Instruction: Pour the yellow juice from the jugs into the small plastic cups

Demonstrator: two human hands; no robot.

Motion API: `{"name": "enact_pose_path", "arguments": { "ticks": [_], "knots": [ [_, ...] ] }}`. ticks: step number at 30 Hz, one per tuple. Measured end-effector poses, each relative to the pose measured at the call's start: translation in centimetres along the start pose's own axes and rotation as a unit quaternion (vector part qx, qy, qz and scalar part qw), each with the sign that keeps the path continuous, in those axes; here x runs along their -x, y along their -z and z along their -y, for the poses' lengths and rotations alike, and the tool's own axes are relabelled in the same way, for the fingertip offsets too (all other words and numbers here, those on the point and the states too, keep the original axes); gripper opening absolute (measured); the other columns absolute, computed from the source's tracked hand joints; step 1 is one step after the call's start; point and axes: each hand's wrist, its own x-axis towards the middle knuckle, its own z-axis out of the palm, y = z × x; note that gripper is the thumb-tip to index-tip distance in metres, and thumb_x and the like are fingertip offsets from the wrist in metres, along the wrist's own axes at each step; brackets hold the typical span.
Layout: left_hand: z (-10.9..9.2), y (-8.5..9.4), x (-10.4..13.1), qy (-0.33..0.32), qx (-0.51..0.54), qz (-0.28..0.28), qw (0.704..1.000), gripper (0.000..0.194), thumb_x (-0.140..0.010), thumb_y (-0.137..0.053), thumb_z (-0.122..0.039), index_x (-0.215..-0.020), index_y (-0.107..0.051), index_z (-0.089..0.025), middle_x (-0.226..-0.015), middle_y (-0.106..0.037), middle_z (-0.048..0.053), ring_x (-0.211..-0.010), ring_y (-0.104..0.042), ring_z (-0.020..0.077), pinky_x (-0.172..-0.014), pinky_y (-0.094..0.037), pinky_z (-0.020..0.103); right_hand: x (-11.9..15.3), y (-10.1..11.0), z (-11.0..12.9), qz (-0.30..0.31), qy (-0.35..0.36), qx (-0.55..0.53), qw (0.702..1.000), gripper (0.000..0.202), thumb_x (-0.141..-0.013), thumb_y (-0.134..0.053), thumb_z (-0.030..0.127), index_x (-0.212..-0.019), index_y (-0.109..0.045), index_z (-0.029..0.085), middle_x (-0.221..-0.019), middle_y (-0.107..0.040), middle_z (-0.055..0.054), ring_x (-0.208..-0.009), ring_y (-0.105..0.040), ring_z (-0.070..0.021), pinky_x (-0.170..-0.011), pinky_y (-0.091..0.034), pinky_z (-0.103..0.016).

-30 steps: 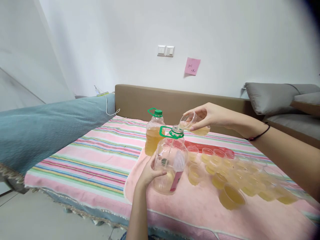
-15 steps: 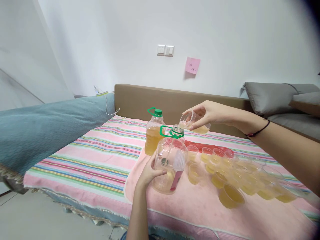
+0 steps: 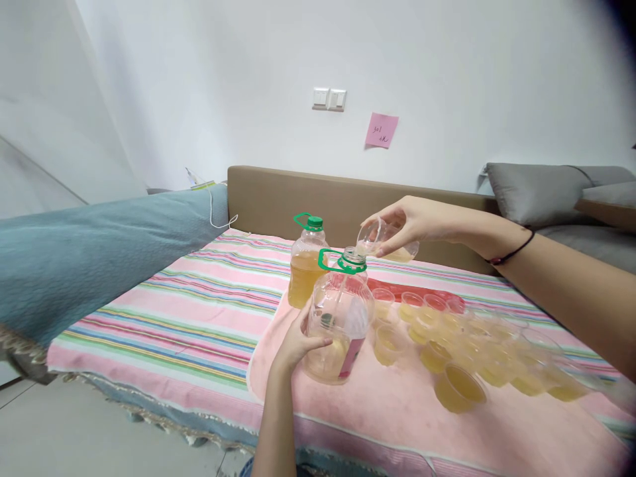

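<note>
My left hand (image 3: 303,341) is wrapped round the lower left side of a clear bottle (image 3: 330,358) with a green ring handle and an uncapped mouth. Above it, my right hand (image 3: 405,228) grips a clear plastic cup (image 3: 370,235), tipped with its rim at the bottle mouth; a thin stream of liquid runs down inside the bottle. Behind stands a second bottle (image 3: 304,278) of yellowish liquid, with a green cap. Several clear cups of yellow liquid (image 3: 460,389) stand in rows to the right.
A pink cloth (image 3: 392,424) lies under the bottles and cups, over a striped cover (image 3: 199,318). Red plastic (image 3: 417,291) lies behind the cups. A brown backrest (image 3: 268,199), a blue-covered armrest (image 3: 124,245) and grey cushions (image 3: 536,192) surround the seat.
The cup in my right hand is tilted slightly differently and holds a little less liquid. My left hand and the bottle have hardly moved.
</note>
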Motion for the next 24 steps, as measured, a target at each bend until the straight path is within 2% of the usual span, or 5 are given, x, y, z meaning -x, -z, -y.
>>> {"name": "enact_pose_path", "arguments": {
  "ticks": [5,10,16,24],
  "knots": [
    [0.0,0.0,0.0,0.003,0.003,-0.002,1.000,0.074,-0.053,-0.090,-0.026,-0.121,-0.061,-0.020,-0.129,-0.063,0.012,-0.129,-0.050,0.0349,-0.108,-0.038,0.045,-0.3,0.3,0.1,0.006,-0.005,0.006,1.000,0.053,-0.058,-0.079,0.063,-0.099,-0.077,0.030,-0.095,-0.076,-0.001,-0.090,-0.066,-0.0275,-0.071,-0.049,-0.036],
    [-0.3,-0.2,0.1,0.005,0.007,-0.004,1.000,0.073,-0.051,-0.090,-0.026,-0.119,-0.062,-0.018,-0.126,-0.064,0.012,-0.129,-0.050,0.0353,-0.108,-0.038,0.045,-0.8,0.6,0.0,0.028,-0.007,0.031,0.999,0.056,-0.058,-0.078,0.064,-0.104,-0.075,0.033,-0.089,-0.075,0.001,-0.085,-0.066,-0.0265,-0.064,-0.049,-0.034],
    [-0.6,-0.3,0.1,0.009,0.004,-0.005,1.000,0.072,-0.049,-0.091,-0.029,-0.115,-0.064,-0.018,-0.125,-0.064,0.012,-0.128,-0.050,0.0357,-0.108,-0.038,0.045,-1.0,1.0,0.9,0.036,-0.006,0.078,0.996,0.057,-0.057,-0.077,0.066,-0.103,-0.074,0.035,-0.084,-0.074,0.003,-0.079,-0.065,-0.0245,-0.062,-0.048,-0.034],
    [-0.6,-0.2,0.1,0.012,-0.003,-0.003,1.000,0.071,-0.050,-0.090,-0.029,-0.115,-0.064,-0.018,-0.129,-0.062,0.013,-0.127,-0.051,0.0353,-0.108,-0.039,0.045,-1.4,1.4,2.3,0.052,0.012,0.135,0.989,0.053,-0.061,-0.076,0.063,-0.104,-0.074,0.032,-0.082,-0.072,0.003,-0.076,-0.064,-0.0230,-0.062,-0.045,-0.034]
  ]
}}
